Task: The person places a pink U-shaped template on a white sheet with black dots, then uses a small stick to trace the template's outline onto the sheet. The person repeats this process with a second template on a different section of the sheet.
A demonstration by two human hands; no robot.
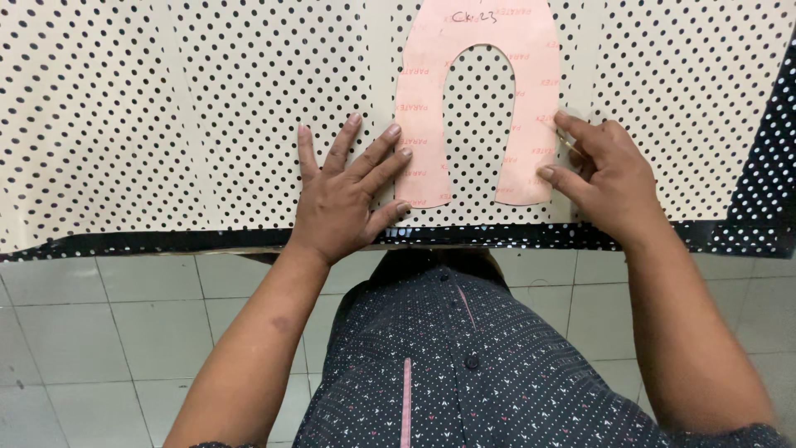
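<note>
Under the left hand (344, 195), seen from the head camera, lies the cream fabric with black polka dots (166, 124), and the spread fingers (383, 151) press flat, with no clasp on anything. Their tips rest on the left leg of a pink horseshoe-shaped paper pattern (477, 91), which lies on the fabric with its two legs pointing back toward the person. Just right of that left hand, across the open gap of the pattern, the right hand (601, 166) sits against the outer edge of the pattern's right leg. Its fingers are curled together, and they seem to pinch a thin yellowish marking tool (569, 143), though too little of it shows to be sure. Nearer the body than both hands, a black dotted edge strip (514, 236) runs along the fabric's near side. Below that, the person's dark patterned shirt (464, 365) and the pale tiled floor (124, 332) fill the view.
</note>
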